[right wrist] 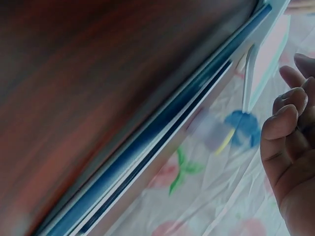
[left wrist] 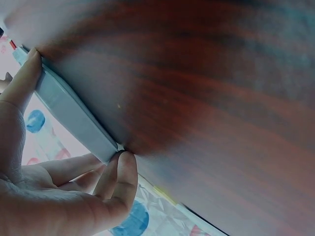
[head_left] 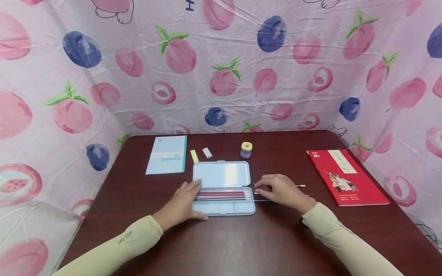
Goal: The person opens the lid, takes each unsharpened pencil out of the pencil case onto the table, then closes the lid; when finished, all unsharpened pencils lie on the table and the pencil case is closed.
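An open pencil case lies on the table, its lid folded back to the far side. Several red and dark pencils lie together in its long compartment. My left hand holds the left end of the case, thumb on the near side and fingers on the far side. Over a few pencils lying on the table right of the case is my right hand. Its fingers are loosely bent, with nothing visible between them in the right wrist view. It partly hides those pencils in the head view.
Behind the case are a yellow strip, a white eraser and a small yellow-topped container. A pale notebook lies at the left, a red book at the right. Fruit-patterned cloth hangs behind the table.
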Demonstrator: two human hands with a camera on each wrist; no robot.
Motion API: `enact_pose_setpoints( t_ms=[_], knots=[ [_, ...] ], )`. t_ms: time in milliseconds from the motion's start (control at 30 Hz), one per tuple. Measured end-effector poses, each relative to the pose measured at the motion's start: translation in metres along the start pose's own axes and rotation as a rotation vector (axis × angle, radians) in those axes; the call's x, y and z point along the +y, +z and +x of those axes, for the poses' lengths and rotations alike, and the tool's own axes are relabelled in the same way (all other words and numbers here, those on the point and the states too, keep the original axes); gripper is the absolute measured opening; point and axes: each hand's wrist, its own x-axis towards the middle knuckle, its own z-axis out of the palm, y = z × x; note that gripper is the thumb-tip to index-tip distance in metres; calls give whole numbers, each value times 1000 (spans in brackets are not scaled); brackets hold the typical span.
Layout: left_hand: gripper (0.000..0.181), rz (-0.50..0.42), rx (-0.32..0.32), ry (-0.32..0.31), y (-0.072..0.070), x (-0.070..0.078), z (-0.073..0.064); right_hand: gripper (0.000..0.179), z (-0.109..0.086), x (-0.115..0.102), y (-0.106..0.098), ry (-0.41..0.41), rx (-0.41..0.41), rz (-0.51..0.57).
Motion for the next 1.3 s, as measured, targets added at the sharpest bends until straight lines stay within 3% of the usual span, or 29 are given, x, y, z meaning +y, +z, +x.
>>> enact_pose_setpoints(
  t_ms=[400, 1300],
  knots=[
    [114, 5, -1, -4, 1, -2, 1, 18, 25, -17, 21, 23, -163, -26],
    [114, -2, 3, -1, 1, -2, 0, 11, 34, -23, 22, 48, -197, -75]
  ],
)
